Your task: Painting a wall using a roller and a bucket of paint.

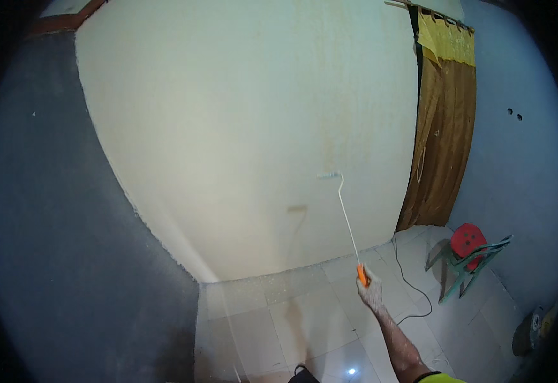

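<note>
My right hand [371,289] is closed around the orange handle of a small paint roller [349,218], held out in front of me at the lower right of centre. Its long thin metal rod reaches up to a pale, narrow roller sleeve at or close to the cream wall [240,124]; whether it touches cannot be told. A shadow of the roller falls on the wall to the left. Faint yellowish-brown streaks mark the wall above the sleeve. White paint spots cover the hand and forearm. My left hand is out of view.
A dark grey wall [82,230] stands at left, a blue wall [499,158] at right. A brown and yellow curtain [446,124] hangs in the right corner. On the tiled floor [303,321] are a cable [410,282], a green plastic chair [465,268] with a red seat-like piece, and a dark bucket-like container [527,332].
</note>
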`<move>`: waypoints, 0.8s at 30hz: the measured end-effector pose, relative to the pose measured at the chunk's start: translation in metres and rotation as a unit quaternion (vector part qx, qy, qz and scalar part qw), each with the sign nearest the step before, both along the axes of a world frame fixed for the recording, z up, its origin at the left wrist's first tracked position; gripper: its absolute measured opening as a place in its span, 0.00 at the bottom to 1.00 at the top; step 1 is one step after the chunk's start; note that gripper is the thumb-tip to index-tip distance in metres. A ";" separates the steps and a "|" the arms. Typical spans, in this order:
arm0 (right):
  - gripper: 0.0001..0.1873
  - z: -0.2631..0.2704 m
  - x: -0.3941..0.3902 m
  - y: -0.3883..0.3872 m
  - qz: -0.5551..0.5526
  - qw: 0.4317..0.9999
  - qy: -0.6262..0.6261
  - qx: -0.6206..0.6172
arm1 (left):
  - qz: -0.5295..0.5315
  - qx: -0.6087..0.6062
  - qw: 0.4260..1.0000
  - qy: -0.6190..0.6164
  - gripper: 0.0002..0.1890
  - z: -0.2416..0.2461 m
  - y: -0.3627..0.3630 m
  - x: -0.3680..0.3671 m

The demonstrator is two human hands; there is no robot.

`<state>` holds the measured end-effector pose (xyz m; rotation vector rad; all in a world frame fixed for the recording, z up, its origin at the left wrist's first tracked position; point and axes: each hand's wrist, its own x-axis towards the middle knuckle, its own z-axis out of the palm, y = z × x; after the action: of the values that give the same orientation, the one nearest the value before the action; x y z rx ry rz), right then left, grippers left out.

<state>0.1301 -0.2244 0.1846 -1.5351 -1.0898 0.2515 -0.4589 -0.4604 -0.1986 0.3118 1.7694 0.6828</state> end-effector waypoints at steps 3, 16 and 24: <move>0.27 0.079 -0.008 0.120 0.063 0.995 0.063 0.034 | -0.044 0.080 0.994 0.056 0.24 0.048 0.114 0.014; 0.23 0.450 0.125 0.420 0.021 0.970 -0.154 0.185 | -0.157 0.201 0.967 -0.001 0.24 0.196 0.332 0.220; 0.21 0.654 0.193 0.486 0.035 0.954 -0.213 0.207 | 0.068 0.154 0.984 -0.058 0.19 0.120 0.340 0.262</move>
<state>0.3231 0.2617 0.8388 -1.1968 -1.4315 -0.2655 -0.1971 -0.1203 -0.0786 0.3551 1.5820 1.0566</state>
